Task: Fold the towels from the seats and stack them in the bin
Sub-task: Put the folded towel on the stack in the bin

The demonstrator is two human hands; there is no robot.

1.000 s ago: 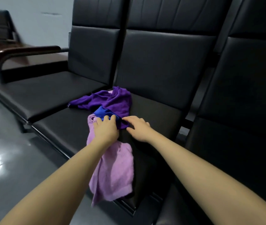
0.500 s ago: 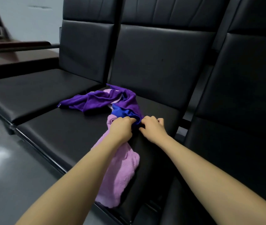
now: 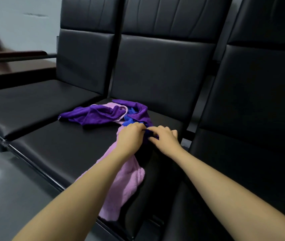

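Three towels lie heaped on the middle black seat [image 3: 65,146]. A dark purple towel [image 3: 94,115] is crumpled at the back. A bright blue towel [image 3: 129,120] shows beneath it. A light pink towel [image 3: 126,185] drapes over the seat's front edge under my left forearm. My left hand [image 3: 131,138] and my right hand [image 3: 164,140] meet over the heap, fingers curled, pinching an edge of the blue and purple cloth between them. Which of the two towels each hand holds is hard to tell. No bin is in view.
Black padded seats stand in a row, one to the left [image 3: 34,100] and one to the right [image 3: 242,153], with tall backrests [image 3: 155,75]. A dark wooden armrest [image 3: 15,55] lies at far left. Grey shiny floor [image 3: 2,197] runs along the front left.
Both hands have closed their fingers on the towel edge, from lying flatter on the heap. The view has shifted left and closer to the middle seat.
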